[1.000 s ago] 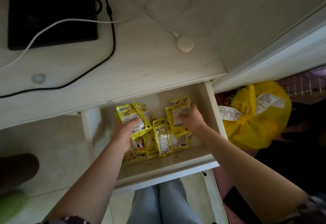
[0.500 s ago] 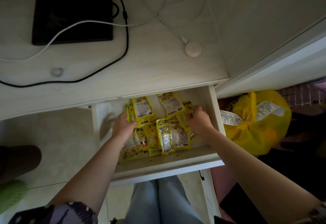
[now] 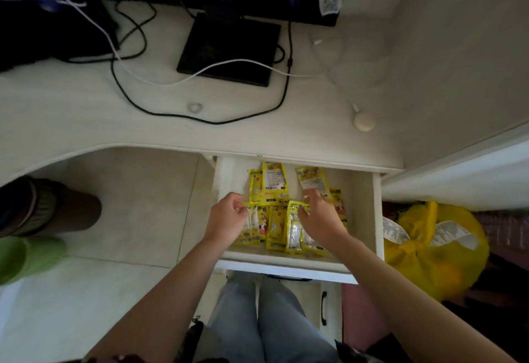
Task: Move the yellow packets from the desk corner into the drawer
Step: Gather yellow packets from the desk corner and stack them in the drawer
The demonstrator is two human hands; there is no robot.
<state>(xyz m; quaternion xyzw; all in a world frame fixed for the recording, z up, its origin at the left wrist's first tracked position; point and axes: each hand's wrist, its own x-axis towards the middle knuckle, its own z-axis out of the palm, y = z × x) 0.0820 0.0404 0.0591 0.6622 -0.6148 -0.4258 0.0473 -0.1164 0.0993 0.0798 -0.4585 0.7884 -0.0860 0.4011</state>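
The white drawer under the desk's right corner stands pulled out. Several yellow packets lie inside it in an overlapping pile, some flat toward the back, others in a row nearer the front. My left hand is at the pile's left side, fingers curled and pinching the top edge of a yellow packet. My right hand is over the right side, thumb and fingers closed on the top of another packet. No packets are visible on the desk top.
A black monitor base, black and white cables and a round white puck sit on the desk. A knotted yellow plastic bag lies right of the drawer. My jeans-clad legs are below the drawer front. A green item lies on the tiled floor.
The packets I held upright a second ago now lie in the drawer. Both hands have drawn back toward the front row. The camera has tilted up, showing more of the desk.
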